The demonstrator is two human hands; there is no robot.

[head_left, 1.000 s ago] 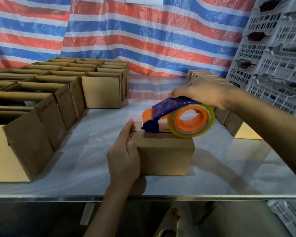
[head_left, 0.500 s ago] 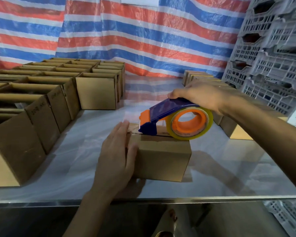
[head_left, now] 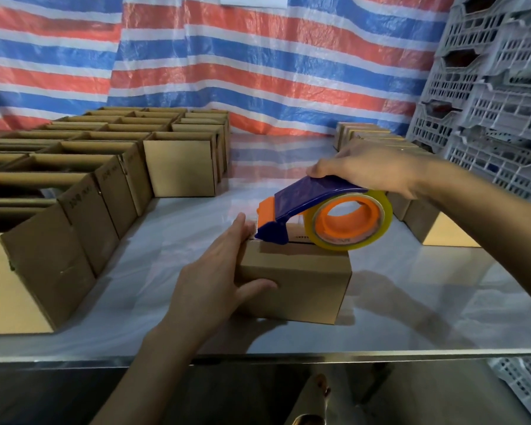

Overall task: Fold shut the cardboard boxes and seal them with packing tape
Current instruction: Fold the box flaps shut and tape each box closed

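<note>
A small closed cardboard box (head_left: 307, 283) sits on the shiny table (head_left: 411, 317) near its front edge. My left hand (head_left: 215, 277) holds the box's left end, fingers flat up the side and thumb across the front face. A blue and orange tape dispenser (head_left: 316, 216) with a roll of clear tape rests on the box's top, its blade end at the left edge by my fingertips. My right hand (head_left: 368, 171) grips the dispenser from above.
Rows of open-topped cardboard boxes (head_left: 83, 191) fill the table's left side. More boxes (head_left: 426, 216) stand at the right behind my right arm. Grey plastic crates (head_left: 491, 96) are stacked at far right. A striped tarp (head_left: 227, 62) hangs behind.
My left hand has slid from the top left corner down onto the box's left end, with the thumb now on the front face. The dispenser stays on the box top.
</note>
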